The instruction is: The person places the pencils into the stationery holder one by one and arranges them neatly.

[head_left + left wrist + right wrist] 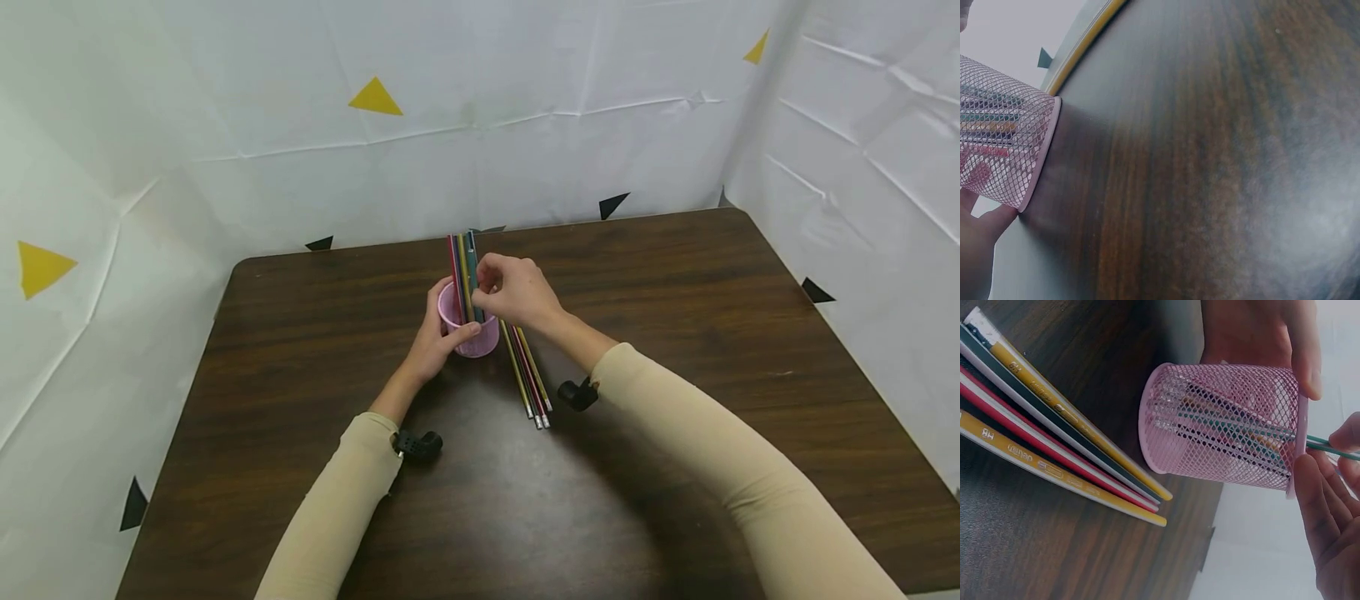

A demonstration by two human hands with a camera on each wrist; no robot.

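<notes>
A pink mesh cup [471, 332] stands on the dark wooden table [315, 350] with several pencils [462, 267] upright in it. My left hand [441, 335] grips the cup from the left, thumb across its front. My right hand [487, 282] is above the rim and pinches a teal pencil [472, 258] that stands in the cup. In the right wrist view the teal pencil [1329, 445] pokes out of the cup [1222, 425] between my right fingers [1325, 500]. In the left wrist view the cup [997, 150] fills the left edge, with my left hand [975, 247] beneath it.
Several more pencils [528, 375] lie side by side on the table just right of the cup, seen close up as yellow, red and dark pencils [1054, 431]. White sheet walls with yellow and black triangles enclose the table's back and sides.
</notes>
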